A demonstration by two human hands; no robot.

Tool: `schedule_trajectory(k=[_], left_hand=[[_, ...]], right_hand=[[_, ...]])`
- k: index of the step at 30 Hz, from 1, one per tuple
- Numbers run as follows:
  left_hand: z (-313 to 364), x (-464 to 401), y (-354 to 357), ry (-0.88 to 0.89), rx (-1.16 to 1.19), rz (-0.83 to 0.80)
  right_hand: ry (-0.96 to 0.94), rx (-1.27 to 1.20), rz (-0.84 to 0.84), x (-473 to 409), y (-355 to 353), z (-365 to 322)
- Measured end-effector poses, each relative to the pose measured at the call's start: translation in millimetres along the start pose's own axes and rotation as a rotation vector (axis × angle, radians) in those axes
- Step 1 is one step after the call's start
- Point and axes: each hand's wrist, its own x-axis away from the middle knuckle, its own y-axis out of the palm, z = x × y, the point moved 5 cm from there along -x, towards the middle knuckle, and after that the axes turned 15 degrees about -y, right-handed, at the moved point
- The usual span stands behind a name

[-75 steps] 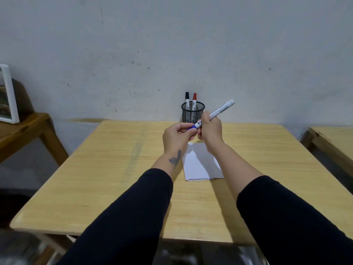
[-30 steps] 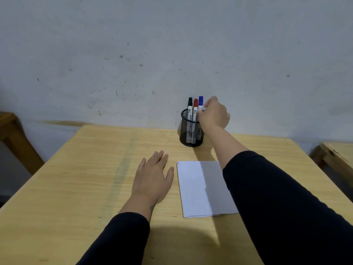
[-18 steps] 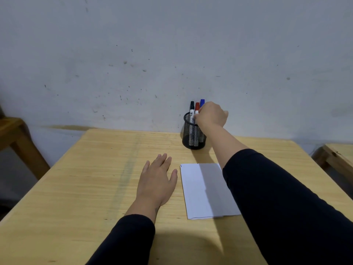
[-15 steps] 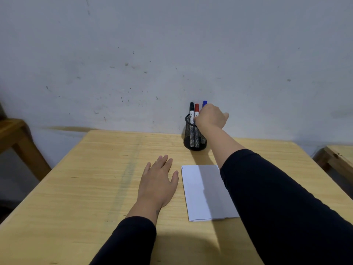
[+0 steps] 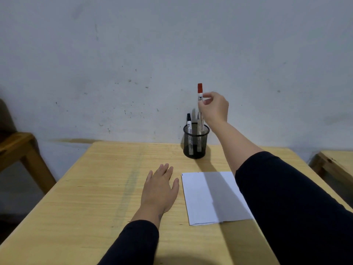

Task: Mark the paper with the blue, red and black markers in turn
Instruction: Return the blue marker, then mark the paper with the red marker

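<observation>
My right hand (image 5: 214, 109) pinches the red-capped marker (image 5: 200, 104) upright, raised partly out of the black mesh pen cup (image 5: 195, 140) at the table's far edge. The black marker (image 5: 189, 123) stands in the cup at the left. The blue marker is mostly hidden behind the red one and my hand. White paper (image 5: 208, 196) lies flat on the table, its right part covered by my right sleeve. My left hand (image 5: 159, 190) rests flat on the table just left of the paper, fingers spread, holding nothing.
The wooden table (image 5: 91, 192) stands against a grey wall. Another wooden piece of furniture (image 5: 17, 148) stands at the left, and a wooden bench or table (image 5: 336, 161) at the right.
The blue marker went back into the cup. My right hand then took the red marker and lifted it upward. My left hand settled flat beside the paper and stayed.
</observation>
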Motion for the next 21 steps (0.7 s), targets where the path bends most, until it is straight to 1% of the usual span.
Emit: schedule_trajectory(k=[4, 7, 8, 9, 11, 13, 15, 18, 21], left_hand=[[-0.4, 0.4, -2.2, 0.004, 0.002, -0.044], [6.1, -3.5, -20.1, -0.038, 0.142, -0.068], [13.0, -5.9, -32.1, -0.030, 0.206, -0.033], [23.2, -6.6, -47.4, 0.011, 0.249, 0.040], [48.5, -4.1, -82.7, 0.158, 0.283, 0.248], [70.8, 2.1, -111.5, 0.320, 0.247, 0.431], [80.2, 6.5, -123.3, 0.422, 0.159, 0.520], [81.1, 12.0, -118.0, 0.498, 0.070, 0.492], [79.7, 15.5, -108.8, 0.475, 0.045, 0.418]], right_hand=[[-0.043, -0.117, 0.037, 7.2, -28.6, -17.4], [-0.068, -0.157, -0.034, 26.1, -43.6, -23.6], [-0.070, -0.163, -0.081, 34.4, -45.8, -24.1], [-0.076, -0.160, -0.138, 44.0, -46.6, -24.1], [-0.099, -0.114, -0.252, 63.8, -45.4, -20.8], [-0.098, -0.075, -0.343, 82.2, -43.3, -12.8], [-0.099, -0.061, -0.424, 98.3, -40.4, -6.8], [-0.122, -0.037, -0.493, 113.3, -38.6, -4.9], [-0.129, -0.035, -0.534, 122.1, -38.9, -7.7]])
